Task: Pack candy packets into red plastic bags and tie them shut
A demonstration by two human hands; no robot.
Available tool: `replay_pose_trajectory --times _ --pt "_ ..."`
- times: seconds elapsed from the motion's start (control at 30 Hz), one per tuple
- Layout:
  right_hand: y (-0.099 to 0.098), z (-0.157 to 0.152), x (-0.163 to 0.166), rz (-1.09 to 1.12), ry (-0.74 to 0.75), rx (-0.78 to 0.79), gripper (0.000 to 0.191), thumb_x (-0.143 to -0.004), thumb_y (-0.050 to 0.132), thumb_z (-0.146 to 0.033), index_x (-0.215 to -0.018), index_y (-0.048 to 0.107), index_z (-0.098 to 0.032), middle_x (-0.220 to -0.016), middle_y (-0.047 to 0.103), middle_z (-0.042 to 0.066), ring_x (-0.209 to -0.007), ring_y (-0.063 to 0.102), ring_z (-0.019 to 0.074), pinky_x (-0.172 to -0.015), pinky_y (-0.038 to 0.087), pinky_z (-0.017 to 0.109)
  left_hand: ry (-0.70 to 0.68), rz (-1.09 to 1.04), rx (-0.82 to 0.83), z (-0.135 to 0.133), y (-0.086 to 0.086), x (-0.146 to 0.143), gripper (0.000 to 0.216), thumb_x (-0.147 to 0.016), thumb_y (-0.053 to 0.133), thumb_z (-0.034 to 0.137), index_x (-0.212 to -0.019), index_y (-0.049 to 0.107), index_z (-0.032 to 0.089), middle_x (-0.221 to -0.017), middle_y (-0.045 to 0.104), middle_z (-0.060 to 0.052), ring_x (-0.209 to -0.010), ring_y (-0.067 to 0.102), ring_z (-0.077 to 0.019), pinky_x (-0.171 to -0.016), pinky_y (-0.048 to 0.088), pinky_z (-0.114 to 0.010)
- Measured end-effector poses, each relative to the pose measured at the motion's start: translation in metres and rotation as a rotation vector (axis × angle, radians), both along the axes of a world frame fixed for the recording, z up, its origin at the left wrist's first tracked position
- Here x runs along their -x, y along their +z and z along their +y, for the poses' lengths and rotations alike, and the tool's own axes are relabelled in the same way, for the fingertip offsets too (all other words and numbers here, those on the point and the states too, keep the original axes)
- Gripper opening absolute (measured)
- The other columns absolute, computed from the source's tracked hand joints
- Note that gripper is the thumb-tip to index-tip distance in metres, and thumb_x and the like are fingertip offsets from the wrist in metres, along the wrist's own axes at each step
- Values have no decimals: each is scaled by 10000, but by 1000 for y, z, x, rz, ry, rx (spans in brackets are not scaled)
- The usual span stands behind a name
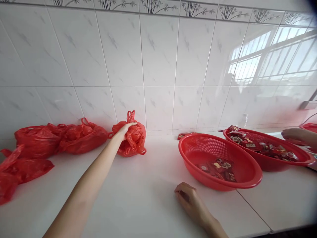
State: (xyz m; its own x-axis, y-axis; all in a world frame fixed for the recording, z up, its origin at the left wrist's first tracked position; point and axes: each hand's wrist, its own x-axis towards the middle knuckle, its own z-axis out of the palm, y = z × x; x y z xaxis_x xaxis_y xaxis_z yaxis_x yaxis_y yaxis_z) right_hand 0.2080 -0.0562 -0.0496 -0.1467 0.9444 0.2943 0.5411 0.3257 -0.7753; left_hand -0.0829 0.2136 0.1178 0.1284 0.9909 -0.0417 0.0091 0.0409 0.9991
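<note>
My left hand (125, 129) reaches far across the white counter (138, 195) and is closed on a crumpled red plastic bag (135, 137) that sits against the tiled wall. My right hand (189, 200) rests on the counter near me, fingers curled in loosely; whether it holds anything is hidden. It lies just left of a red mesh basket (245, 172) with a few small red packets (219, 167) in its bottom.
More red plastic bags (61, 137) lie heaped at the far left, and another (17, 170) by the left edge. A second red basket (304, 158) with several packets stands at the right, where another person's hand (296, 134) rests. A tile seam runs across the counter at right.
</note>
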Motion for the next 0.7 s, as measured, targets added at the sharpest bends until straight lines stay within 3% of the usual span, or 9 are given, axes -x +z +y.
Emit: replay_pose_trajectory --times 0.17,0.3,0.47,0.7 --pt "-1 0 -1 -3 12 -7 163 -898 459 -154 -832 605 -188 -837 614 42 -744 550 170 -680 412 276 -120 -31 -36 -10 18 -1 495 -492 891 201 -925 659 137 -905 734 -122 -826 718 -289 -753 599 -406" --pt "-4 2 -2 -5 20 -12 162 -895 458 -144 -841 605 -189 -843 612 42 -737 544 166 -671 408 271 -69 -31 -111 -11 24 2 487 -417 799 -10 -866 657 116 -744 718 -78 -683 701 -266 -629 584 -364" --pt "-4 1 -3 -7 27 -11 166 -892 456 -136 -842 605 -190 -841 610 42 -723 538 162 -655 401 266 -10 -150 -237 -17 31 5 317 -546 755 91 -843 654 138 -743 712 -38 -697 696 -207 -649 575 -291" --pt "-2 1 -3 -9 25 -15 163 -893 463 -142 -837 608 -191 -838 614 38 -731 543 161 -661 404 270 -58 -244 -83 -27 27 11 124 -718 649 244 -794 642 146 -736 707 -80 -680 696 -233 -623 591 -333"
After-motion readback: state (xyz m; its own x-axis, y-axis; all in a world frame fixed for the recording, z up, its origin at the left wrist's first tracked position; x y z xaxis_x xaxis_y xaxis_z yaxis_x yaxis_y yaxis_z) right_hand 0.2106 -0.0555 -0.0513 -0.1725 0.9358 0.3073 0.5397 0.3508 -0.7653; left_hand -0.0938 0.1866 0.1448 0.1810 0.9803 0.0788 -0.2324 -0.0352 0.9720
